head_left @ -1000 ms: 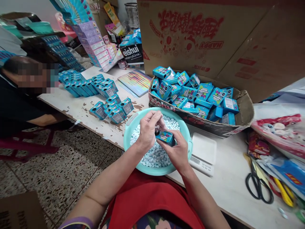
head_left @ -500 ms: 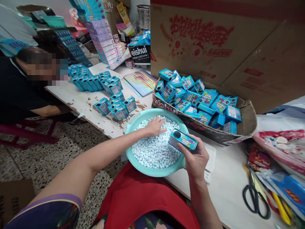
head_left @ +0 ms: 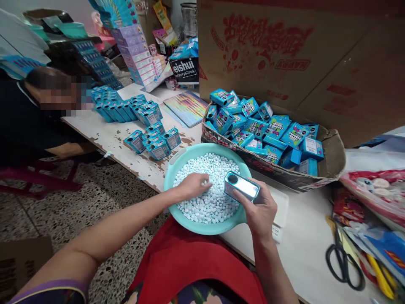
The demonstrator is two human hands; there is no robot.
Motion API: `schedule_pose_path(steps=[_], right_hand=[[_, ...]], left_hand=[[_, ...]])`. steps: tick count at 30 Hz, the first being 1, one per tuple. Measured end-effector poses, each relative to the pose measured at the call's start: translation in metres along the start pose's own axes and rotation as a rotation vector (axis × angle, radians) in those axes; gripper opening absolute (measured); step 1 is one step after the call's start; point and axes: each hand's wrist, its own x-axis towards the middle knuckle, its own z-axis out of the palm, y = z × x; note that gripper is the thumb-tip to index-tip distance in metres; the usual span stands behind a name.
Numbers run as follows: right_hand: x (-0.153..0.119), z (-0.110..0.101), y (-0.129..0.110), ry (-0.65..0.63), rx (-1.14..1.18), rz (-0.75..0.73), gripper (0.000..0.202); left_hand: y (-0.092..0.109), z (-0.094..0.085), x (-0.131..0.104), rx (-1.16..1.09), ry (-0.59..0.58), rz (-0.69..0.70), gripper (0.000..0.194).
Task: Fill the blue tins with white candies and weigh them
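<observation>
— Gripping what with the right hand (head_left: 264,209)?
— Wrapping fingers round a blue box (head_left: 243,187) over the rim of the turquoise basin (head_left: 205,229), at three o'clock.
— Doing what with the left hand (head_left: 193,186)?
— Curling fingers narrowly over white candies (head_left: 202,212) near centre; cannot tell whether pinching any.

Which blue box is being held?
The blue box in the right hand, by the basin's right rim; others nearby stand on the table or lie in the cardboard tray.

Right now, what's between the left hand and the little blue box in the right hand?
The head view shows small pale pieces in the teal bowl between the left hand and the blue box.
</observation>
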Motion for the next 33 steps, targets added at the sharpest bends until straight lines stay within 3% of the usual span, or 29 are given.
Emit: schedule_pose_path(steps=[4, 7, 10, 13, 18, 24, 33], right_hand=[[0.001, 0.008, -0.008, -0.071, -0.031, -0.055, 0.034], [0.001, 0.017, -0.014, -0.123, -0.066, -0.101, 0.031], [-0.001, 0.029, -0.019, -0.195, -0.086, -0.160, 0.030], [-0.001, 0.036, -0.022, -0.229, -0.077, -0.182, 0.029], [0.000, 0.038, -0.025, -0.158, -0.088, -0.172, 0.028], [0.000, 0.039, -0.024, -0.206, -0.086, -0.169, 0.029], [0.000, 0.038, -0.023, -0.159, -0.072, -0.175, 0.031]], left_hand=[[0.020, -0.019, -0.007, -0.788, 0.084, -0.166, 0.030], [0.049, -0.032, -0.012, -1.208, 0.179, -0.095, 0.029], [0.072, -0.038, -0.009, -1.433, 0.296, -0.044, 0.027], [0.080, -0.035, -0.004, -1.501, 0.388, -0.078, 0.027], [0.076, -0.028, 0.001, -1.426, 0.495, -0.040, 0.026], [0.078, -0.027, 0.002, -1.332, 0.493, 0.066, 0.029], [0.086, -0.027, 0.003, -1.248, 0.490, 0.015, 0.029]])
